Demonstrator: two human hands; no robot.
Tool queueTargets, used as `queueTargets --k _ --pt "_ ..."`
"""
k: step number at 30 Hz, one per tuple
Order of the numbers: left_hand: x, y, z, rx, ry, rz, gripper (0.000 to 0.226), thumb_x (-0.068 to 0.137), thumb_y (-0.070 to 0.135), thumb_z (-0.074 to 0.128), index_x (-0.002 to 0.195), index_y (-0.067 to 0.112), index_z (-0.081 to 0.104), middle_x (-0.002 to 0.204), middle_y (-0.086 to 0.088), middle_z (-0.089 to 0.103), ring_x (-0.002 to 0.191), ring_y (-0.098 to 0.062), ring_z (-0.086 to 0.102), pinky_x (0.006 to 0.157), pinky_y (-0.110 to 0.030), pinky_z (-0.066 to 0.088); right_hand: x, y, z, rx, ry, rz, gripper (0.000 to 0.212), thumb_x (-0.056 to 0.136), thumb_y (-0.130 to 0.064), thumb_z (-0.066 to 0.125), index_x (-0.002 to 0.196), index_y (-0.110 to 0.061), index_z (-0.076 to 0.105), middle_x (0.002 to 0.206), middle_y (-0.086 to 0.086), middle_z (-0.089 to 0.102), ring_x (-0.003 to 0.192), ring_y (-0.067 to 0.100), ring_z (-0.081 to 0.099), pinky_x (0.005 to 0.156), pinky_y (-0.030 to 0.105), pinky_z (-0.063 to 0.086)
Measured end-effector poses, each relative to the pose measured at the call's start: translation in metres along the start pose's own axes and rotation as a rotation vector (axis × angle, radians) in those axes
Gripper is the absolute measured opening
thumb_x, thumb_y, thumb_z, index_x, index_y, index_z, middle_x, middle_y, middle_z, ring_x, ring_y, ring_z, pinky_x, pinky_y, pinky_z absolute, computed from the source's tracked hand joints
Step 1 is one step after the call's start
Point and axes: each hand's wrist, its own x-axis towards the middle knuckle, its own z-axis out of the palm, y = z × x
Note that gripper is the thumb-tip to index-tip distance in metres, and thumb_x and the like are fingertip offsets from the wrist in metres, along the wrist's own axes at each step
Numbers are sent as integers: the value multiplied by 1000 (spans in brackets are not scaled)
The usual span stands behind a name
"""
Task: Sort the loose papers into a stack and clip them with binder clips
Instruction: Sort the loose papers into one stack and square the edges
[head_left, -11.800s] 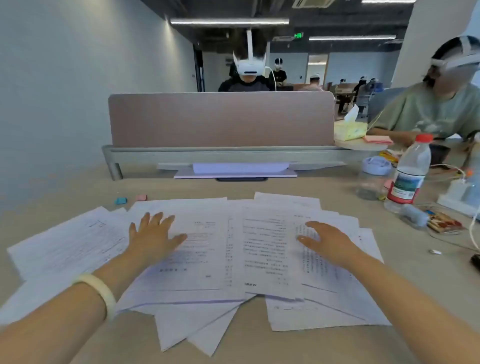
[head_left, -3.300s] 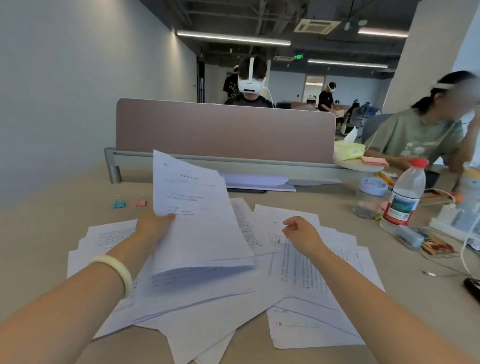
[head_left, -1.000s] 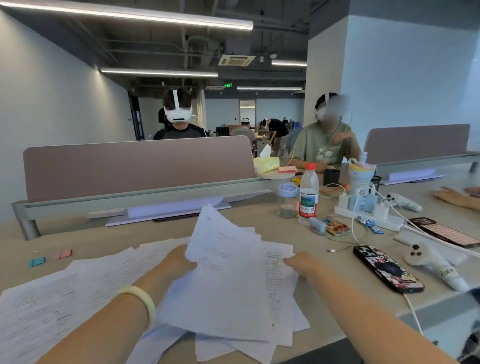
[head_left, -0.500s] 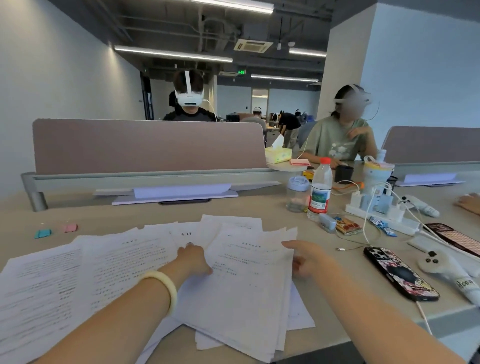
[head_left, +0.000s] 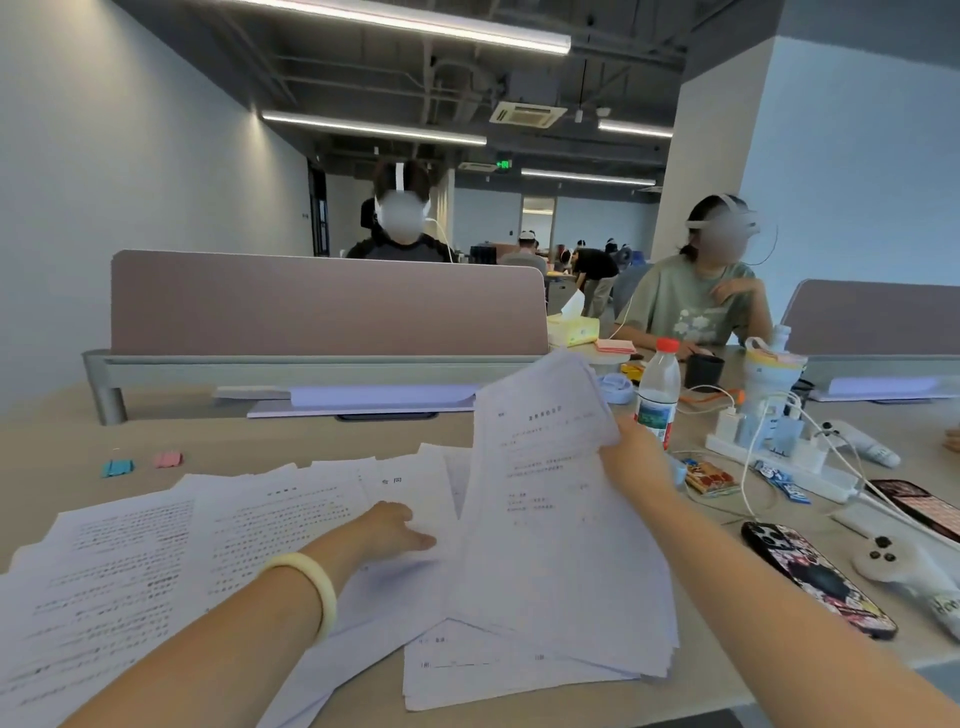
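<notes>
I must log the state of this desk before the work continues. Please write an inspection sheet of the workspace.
Surface: beige desk top, mostly covered in front.
Job's things: loose white printed papers fanned across the desk; gathered white paper stack tilted up; blue binder clip and pink binder clip lying unused at far left.
Clutter: clear plastic water bottle with red cap, patterned phone, white controller.
Hands: left hand flat on the loose papers; right hand gripping the stack's edge.
Cables: white charger cables at a white power strip.
Surroundings: pink-brown desk divider; seated people behind.
</notes>
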Motion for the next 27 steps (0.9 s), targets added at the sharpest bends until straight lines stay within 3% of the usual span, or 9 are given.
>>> queueTargets --k 4,7,8,11,13,15,20,24,27 --pt "-8 14 -19 -312 93 111 89 83 45 64 151 17 14 155 -4 26 140 -24 32 113 -35 30 0 -26 -32 39 148 -194 36 95 -8 38 124 -18 57 115 9 65 102 29 60 76 34 48" --pt "-20 36 -42 -558 189 240 98 80 39 70 152 21 6 155 0 24 140 -21 31 108 -35 34 -7 -58 -55 141 192 -324 32 95 -7 42 120 -17 59 107 5 63 93 23 54 74 32 43" --pt "-25 42 -51 -630 210 282 97 79 36 72 151 22 9 151 2 32 135 -20 37 102 -35 39 -10 -68 -62 213 177 -340 31 95 -7 43 118 -18 60 105 4 61 92 21 52 77 34 45" --pt "-40 53 -78 -823 326 433 66 78 23 74 136 21 42 130 2 57 117 -20 56 80 -28 50 -17 -86 -70 518 77 -325 27 93 -6 47 111 -22 59 108 5 61 99 26 56 90 44 49" --pt "-54 52 -92 -944 430 488 52 82 12 69 131 10 51 126 -6 61 113 -25 60 84 -33 49 -19 -92 -63 653 17 -271 26 92 -8 52 114 -21 57 112 2 62 104 26 59 94 44 50" --pt "-68 42 -101 -967 521 497 46 86 6 64 130 4 52 123 -10 61 108 -25 61 86 -34 47 -19 -94 -48 792 -53 -215 28 90 -7 57 117 -16 56 116 3 63 104 25 61 94 43 50" --pt "-88 8 -103 -923 587 432 39 90 9 60 128 9 53 113 -2 60 102 -23 59 75 -26 46 -25 -99 1 1045 -255 -141 31 89 -6 61 119 -10 57 110 6 65 86 17 66 71 27 56" --pt "-87 -19 -96 -842 458 386 37 86 20 67 121 24 56 108 9 64 100 -17 60 83 -31 49 -28 -95 31 1003 -363 -77 37 84 -13 69 119 -7 62 116 8 68 98 25 68 85 37 55" --pt "-82 -27 -91 -845 440 365 33 85 21 68 116 25 58 103 12 66 93 -8 63 87 -35 52 -26 -91 44 1003 -372 -70 42 80 -16 73 120 -10 63 115 7 70 100 25 69 82 37 56"
